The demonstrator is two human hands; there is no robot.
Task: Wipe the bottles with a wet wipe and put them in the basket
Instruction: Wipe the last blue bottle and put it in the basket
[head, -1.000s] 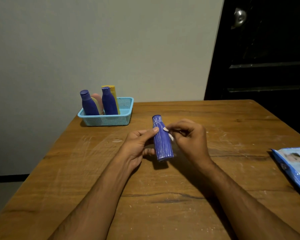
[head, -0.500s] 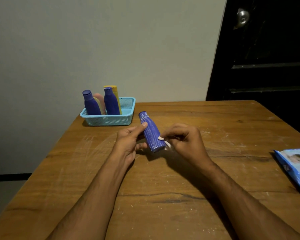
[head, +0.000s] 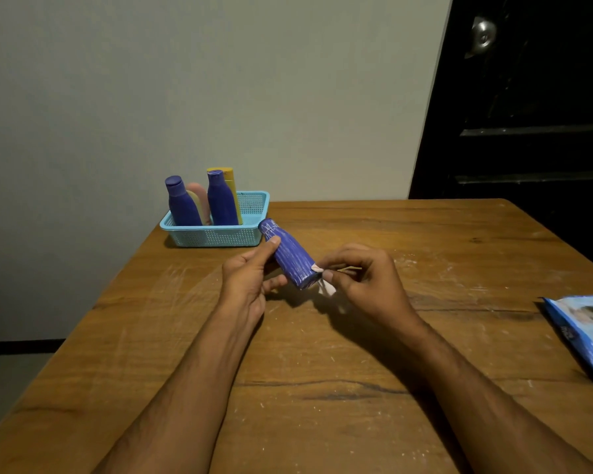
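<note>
While four bottles already stand upright in the light blue basket (head: 216, 234) at the upper left of the table (head: 322, 388), two dark blue ones (head: 182, 203) at the front and a pink one and a yellow one behind them, one more blue bottle (head: 290, 258) is held above the table near the middle of the frame, so the task looks close to its end as far as the view shows: no other loose bottle is visible on the wood. The left hand (head: 249, 278) grips this bottle around its body, thumb lying along the upper side and fingers curled beneath, with the cap end pointing up and left toward the basket and the flat base pointing down and right. The right hand (head: 363, 282) is closed in a pinch on a small white wet wipe (head: 326, 287), which it presses against the base edge of the bottle; only a scrap of the wipe shows between the fingertips and the plastic. The bottle therefore lies between both hands, touching each, tilted rather than upright, its cap near the front right corner of the basket but not in it. What seems left is finishing the wiping of this bottle and setting it in the open right part of the basket. A blue packet of wipes (head: 586, 333) lies at the right edge of the frame, well apart from the hands.
</note>
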